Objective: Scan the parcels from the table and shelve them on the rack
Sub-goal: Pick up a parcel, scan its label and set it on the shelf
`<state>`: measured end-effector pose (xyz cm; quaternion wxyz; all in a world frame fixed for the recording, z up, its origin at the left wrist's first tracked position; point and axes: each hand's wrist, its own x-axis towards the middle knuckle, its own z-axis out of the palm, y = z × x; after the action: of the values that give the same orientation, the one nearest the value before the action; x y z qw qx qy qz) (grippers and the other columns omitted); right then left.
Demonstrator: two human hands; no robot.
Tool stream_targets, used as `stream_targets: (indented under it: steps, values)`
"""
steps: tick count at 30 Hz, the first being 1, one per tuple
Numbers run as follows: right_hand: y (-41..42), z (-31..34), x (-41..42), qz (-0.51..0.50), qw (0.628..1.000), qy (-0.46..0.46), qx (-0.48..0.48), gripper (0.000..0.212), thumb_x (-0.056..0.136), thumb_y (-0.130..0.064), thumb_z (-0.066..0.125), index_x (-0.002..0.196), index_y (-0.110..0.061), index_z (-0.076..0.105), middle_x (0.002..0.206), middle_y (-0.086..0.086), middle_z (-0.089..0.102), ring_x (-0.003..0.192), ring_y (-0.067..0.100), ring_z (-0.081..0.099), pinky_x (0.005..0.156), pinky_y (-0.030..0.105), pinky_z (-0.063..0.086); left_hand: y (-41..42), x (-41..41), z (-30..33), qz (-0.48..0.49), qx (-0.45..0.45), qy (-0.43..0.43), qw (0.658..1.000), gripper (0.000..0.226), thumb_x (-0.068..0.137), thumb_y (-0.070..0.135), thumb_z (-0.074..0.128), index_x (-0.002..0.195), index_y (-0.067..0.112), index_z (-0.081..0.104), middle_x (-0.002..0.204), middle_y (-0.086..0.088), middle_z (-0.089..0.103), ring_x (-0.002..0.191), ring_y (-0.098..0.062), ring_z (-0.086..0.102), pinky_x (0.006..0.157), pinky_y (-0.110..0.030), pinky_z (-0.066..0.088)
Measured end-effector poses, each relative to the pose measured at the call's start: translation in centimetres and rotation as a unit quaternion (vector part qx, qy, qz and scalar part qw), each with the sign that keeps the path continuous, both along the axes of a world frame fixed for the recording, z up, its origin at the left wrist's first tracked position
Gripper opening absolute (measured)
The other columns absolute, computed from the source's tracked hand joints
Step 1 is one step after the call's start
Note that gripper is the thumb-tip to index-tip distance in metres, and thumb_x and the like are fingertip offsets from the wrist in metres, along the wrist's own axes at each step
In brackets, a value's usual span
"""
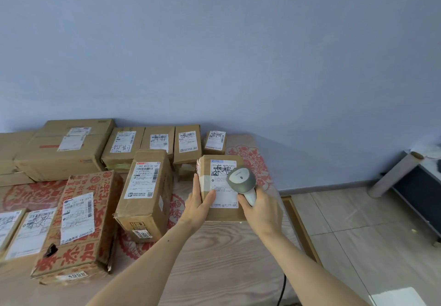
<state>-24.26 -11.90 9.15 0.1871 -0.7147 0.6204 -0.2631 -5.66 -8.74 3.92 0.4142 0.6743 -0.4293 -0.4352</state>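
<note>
scanning a parcel above the table [214,258]

my left hand [199,206] grips the small parcel [222,212] by its left edge; my right hand [261,209] is clamped around the scanner [241,178], over its label [223,184].

- Blue-grey wall [238,43] behind everything
- Pale tiled floor [358,222] on the right
- Roll of film [393,174] — leaning against a dark low unit [417,193]
</note>
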Motion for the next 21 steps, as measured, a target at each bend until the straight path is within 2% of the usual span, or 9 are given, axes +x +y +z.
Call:
stream_targets:
  steps: [6,11,15,18,21]
  values:
    - [2.0,2.0,1.2,-0.038,0.997,-0.056,-0.03,0.028,0.09,-0.045,0.068,0.088,-0.018,0.057,0.069,-0.008,0.055,0.063,0.015,0.053,0.054,0.027,0.035,0.5,0.4,-0.5,0.032,-0.049,-0.015,0.998,0.084,0.075,0.092,0.043,0.132,0.078,-0.018,0.158,0.005,0.035,0.144,-0.023,0.032,0.118,-0.059,0.025]
    - [4.0,2.8,2.9,-0.012,0.991,-0.133,0.001,0.02,0.089,-0.038,0.07,0.095,-0.02,0.062,0.077,-0.008,0.067,0.074,0.016,0.065,0.06,0.029,0.047,1.6,-0.5,0.8,0.039,-0.067,-0.042,0.996,0.092,0.079,0.09,0.035,0.147,0.06,-0.019,0.161,0.002,0.03,0.147,-0.023,0.026,0.12,-0.056,0.019]
    - [5.3,2.6,3.9,-0.008,0.987,-0.16,0.0,0.017,0.089,-0.034,0.072,0.095,-0.023,0.061,0.077,-0.01,0.068,0.074,0.012,0.067,0.061,0.029,0.052,2.6,-1.2,2.4,0.049,-0.074,-0.051,0.995,0.103,0.077,0.084,0.032,0.157,0.038,-0.014,0.163,0.001,0.019,0.146,-0.02,0.018,0.116,-0.044,0.014]
    - [5.8,2.2,4.2,-0.018,0.985,-0.173,0.003,0.017,0.088,-0.034,0.072,0.092,-0.02,0.063,0.075,-0.007,0.069,0.072,0.015,0.067,0.061,0.034,0.055,2.9,-1.2,2.7,0.055,-0.072,-0.042,0.995,0.106,0.073,0.083,0.031,0.157,0.038,-0.015,0.164,0.0,0.015,0.146,-0.017,0.013,0.117,-0.046,0.012]
    - [6.2,2.2,4.3,-0.018,0.983,-0.182,0.014,0.016,0.088,-0.032,0.073,0.087,-0.021,0.062,0.073,-0.008,0.068,0.07,0.014,0.066,0.059,0.03,0.05,3.1,-1.0,2.8,0.057,-0.066,-0.037,0.995,0.108,0.071,0.084,0.03,0.157,0.038,-0.015,0.165,0.001,0.014,0.148,-0.018,0.01,0.117,-0.047,0.01]
